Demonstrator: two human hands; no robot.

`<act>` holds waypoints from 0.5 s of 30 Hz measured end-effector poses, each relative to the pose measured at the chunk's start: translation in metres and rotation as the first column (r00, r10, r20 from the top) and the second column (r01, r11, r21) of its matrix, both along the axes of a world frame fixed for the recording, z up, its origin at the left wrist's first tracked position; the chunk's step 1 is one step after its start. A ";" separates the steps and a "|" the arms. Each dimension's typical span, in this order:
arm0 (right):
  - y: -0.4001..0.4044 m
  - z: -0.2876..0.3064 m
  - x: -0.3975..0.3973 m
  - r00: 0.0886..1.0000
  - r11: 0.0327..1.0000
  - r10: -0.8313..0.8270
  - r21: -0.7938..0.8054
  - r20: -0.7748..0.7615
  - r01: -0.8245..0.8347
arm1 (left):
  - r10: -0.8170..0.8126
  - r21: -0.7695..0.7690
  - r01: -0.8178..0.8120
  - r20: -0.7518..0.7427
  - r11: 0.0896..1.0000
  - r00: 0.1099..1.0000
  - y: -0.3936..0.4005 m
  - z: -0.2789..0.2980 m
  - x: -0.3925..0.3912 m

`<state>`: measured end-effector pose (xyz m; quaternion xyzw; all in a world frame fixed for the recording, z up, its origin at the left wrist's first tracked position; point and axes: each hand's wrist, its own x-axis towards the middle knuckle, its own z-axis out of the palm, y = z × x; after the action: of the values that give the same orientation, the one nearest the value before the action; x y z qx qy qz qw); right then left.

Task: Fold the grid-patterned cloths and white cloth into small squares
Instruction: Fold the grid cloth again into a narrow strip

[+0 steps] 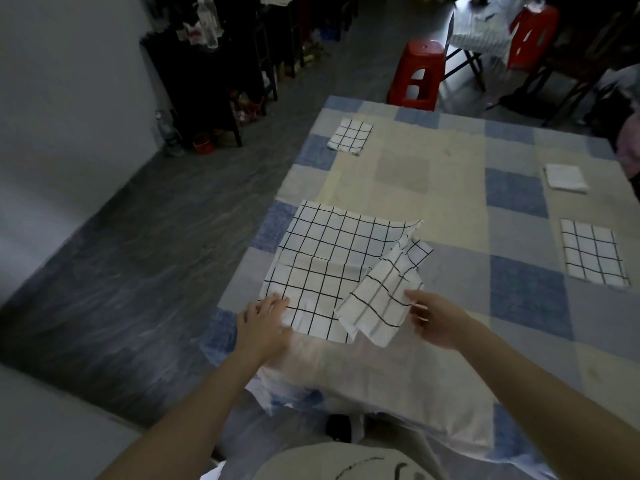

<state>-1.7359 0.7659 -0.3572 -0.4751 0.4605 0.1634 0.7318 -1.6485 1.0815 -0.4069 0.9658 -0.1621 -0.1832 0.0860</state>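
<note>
1. Three cloths already lie folded on the patchwork-covered desk (450,209): a small grid-patterned square (349,136) at the far left, a folded white cloth (566,178) at the far right, and a second grid-patterned square (594,256) nearer on the right. One grid-patterned cloth (332,258) is left, half-worked, at the near left edge.
2. Your left hand (265,323) rests with straight fingers on the cloth's near left corner, so that grip holds nothing and only pins.
3. Your right hand (436,318) has a narrow grip, pinching the edge of the flap (377,303) lifted and turned over at the right side.
4. Risk: the flap sits skewed to the grid lines. Lay it down like this and the fold would likely come out crooked, not square.
5. Risk: if the left hand lifts early, the pull from the right could drag the whole cloth and open the crease already across its middle.
6. Risk: the cloth lies close to the desk's left edge, so a hard tug leftward may slide it off.
</note>
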 end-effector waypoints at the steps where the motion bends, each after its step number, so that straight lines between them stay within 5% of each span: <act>1: -0.007 -0.001 -0.002 0.997 0.997 -0.076 -0.013 0.011 0.076 | -0.003 0.003 0.003 0.020 1.000 1.000 0.000 0.000 0.000; 6: -0.045 -0.005 -0.018 0.998 0.933 -0.046 -0.359 -0.041 0.028 | -0.019 -0.012 0.020 0.139 1.000 0.990 -0.002 -0.002 0.002; 11: -0.063 -0.002 -0.036 0.944 0.525 0.216 -0.785 -0.250 -0.328 | -0.062 -0.041 0.072 0.210 0.997 0.976 0.004 -0.006 0.008; 15: -0.075 0.000 -0.051 0.936 0.416 0.274 -0.850 -0.222 -0.324 | -0.092 -0.001 0.094 0.195 0.996 0.976 0.006 -0.006 0.012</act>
<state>-1.7870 0.6911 -0.3572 -0.8508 0.4043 0.0439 0.3328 -1.6361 1.0878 -0.4134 0.9699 -0.2158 -0.0910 0.0660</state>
